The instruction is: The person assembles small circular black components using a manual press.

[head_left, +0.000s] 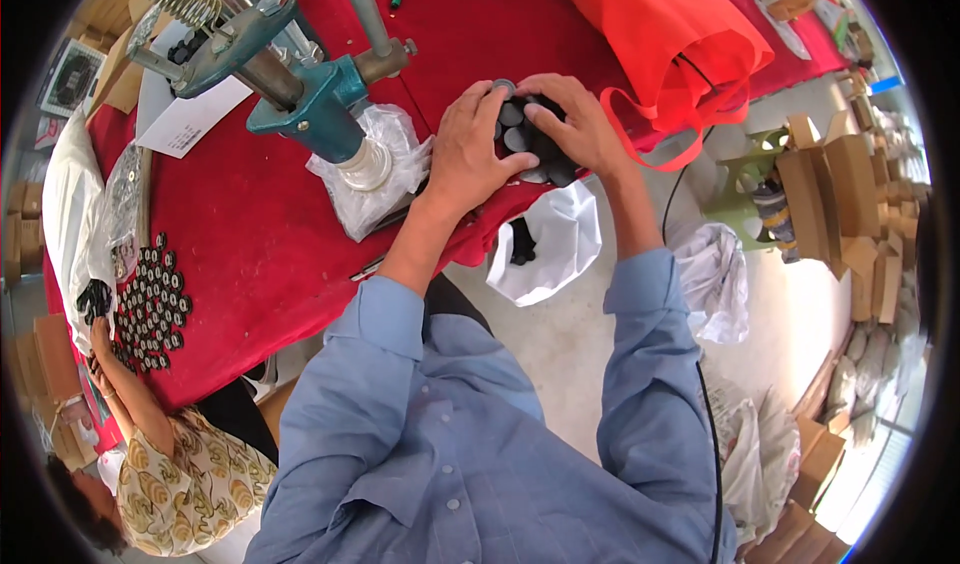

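A heap of small round black and grey discs (pixel 515 138) lies at the near edge of the red-covered table (pixel 270 294). Around its left side curves my left hand (pixel 468 152), thumb pressed against the pieces. My right hand (pixel 578 129) cups the heap from the right, its fingers bent over the far side. Between them both hands enclose the discs; the pieces under my palms are hidden. Just below the table edge hangs an open white bag (pixel 555 254) with some black pieces inside.
A teal hand press (pixel 325 114) with a spring stands left of my hands, over a clear plastic bag (pixel 385 179). A red cloth bag (pixel 660 34) lies at right. Another person's arm (pixel 135 394) reaches toward rows of black discs (pixel 150 304). Cardboard boxes (pixel 835 184) stand right.
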Demonstrator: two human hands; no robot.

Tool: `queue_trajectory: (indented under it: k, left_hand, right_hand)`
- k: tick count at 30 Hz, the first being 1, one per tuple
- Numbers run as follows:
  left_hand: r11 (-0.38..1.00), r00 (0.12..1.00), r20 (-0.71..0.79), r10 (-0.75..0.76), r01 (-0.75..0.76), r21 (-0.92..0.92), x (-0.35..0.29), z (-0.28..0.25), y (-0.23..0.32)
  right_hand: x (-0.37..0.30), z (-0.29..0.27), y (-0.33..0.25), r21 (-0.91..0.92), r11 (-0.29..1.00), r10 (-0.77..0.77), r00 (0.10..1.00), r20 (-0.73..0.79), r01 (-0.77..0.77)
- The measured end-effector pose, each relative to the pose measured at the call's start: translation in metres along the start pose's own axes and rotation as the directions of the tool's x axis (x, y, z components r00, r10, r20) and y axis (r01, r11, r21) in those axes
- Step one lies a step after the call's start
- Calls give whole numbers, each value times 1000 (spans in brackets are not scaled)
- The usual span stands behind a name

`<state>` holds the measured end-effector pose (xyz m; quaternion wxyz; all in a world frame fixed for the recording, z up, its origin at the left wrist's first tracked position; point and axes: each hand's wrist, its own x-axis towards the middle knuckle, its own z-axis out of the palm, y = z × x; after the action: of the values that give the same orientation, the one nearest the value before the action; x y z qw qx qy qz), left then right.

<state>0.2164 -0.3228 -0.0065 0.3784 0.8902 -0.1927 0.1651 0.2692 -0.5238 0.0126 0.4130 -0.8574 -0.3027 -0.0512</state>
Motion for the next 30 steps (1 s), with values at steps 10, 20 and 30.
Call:
queue_trajectory:
  k: [10,20,30]
  left_hand:
    - [948,977,191,93,-28,-316,11,8,27]
    - [921,958,180,225,-149,-361,12,15,30]
    - [996,987,-150,50,-59,-60,21,34,24]
  right_hand:
    - [-46,-6,-25,-18,978,195,935,-295,-210]
    - [-62,-15,-32,19,859,487,805,-339,-512]
    - [-9,8,8,-123,992,-9,940,-340,-35]
